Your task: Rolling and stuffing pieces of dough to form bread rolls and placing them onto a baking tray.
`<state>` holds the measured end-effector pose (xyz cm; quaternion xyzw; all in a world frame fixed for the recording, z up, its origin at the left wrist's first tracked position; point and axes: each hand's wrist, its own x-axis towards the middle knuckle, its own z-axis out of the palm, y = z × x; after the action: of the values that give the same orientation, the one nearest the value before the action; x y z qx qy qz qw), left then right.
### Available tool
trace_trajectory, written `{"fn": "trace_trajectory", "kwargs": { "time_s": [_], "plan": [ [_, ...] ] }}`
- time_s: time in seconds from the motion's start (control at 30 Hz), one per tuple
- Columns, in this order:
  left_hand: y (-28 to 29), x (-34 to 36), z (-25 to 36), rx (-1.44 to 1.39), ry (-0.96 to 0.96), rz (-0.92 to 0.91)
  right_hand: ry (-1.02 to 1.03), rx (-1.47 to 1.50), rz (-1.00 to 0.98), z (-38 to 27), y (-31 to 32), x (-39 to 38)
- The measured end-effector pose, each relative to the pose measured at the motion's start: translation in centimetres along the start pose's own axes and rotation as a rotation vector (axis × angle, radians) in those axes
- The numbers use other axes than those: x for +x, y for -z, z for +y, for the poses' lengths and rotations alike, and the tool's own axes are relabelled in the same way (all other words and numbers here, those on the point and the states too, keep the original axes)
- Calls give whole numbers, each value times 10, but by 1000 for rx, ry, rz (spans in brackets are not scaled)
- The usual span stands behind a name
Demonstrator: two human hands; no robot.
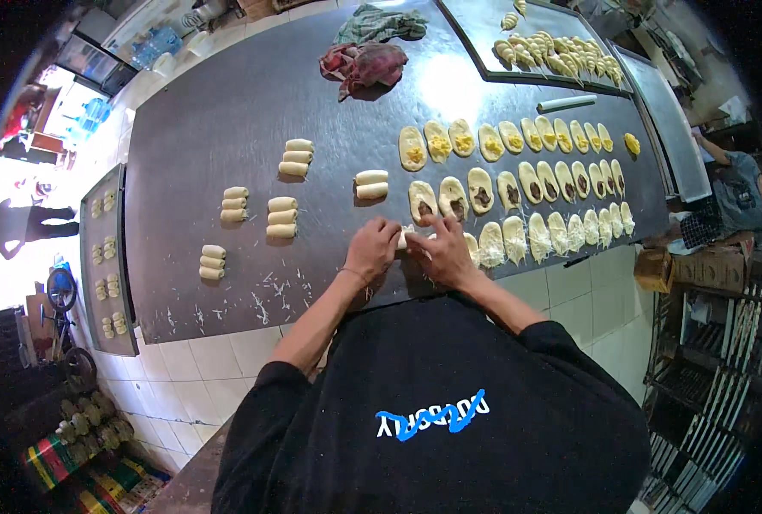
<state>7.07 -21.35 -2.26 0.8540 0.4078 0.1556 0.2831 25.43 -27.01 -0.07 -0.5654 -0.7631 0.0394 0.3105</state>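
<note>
As the left grip (pixel 372 251) and right grip (pixel 446 254) pinch a small, pale dough roll (pixel 404 239) mid-frame, rolling it up looks like the step. Next, it likely needs light, even pushing. Flat, oval, white-topped dough pieces (pixel 514 239) lie at centre right on the big, dark, smooth counter (pixel 218 116).

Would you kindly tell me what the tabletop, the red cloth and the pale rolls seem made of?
Tabletop: probably metal, smooth, dark grey, with bright glare. Red cloth: likely woven fabric, matte, softly crumpled. Pale rolls: apparently raw dough, smooth, soft-edged.
</note>
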Motion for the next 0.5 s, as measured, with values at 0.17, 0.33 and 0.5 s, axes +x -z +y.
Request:
{"fn": "trace_trajectory", "kwargs": {
  "time_s": [0.17,0.33,0.5],
  "plan": [
    [27,57,2,164,206,240,24,-150,-171,20,-14,42],
    [77,63,-13,-155,11,606,147,-119,-779,21,-21,57],
    [76,-2,-12,-447,249,89,-176,285,-935,-12,-27,32]
  ]
}}
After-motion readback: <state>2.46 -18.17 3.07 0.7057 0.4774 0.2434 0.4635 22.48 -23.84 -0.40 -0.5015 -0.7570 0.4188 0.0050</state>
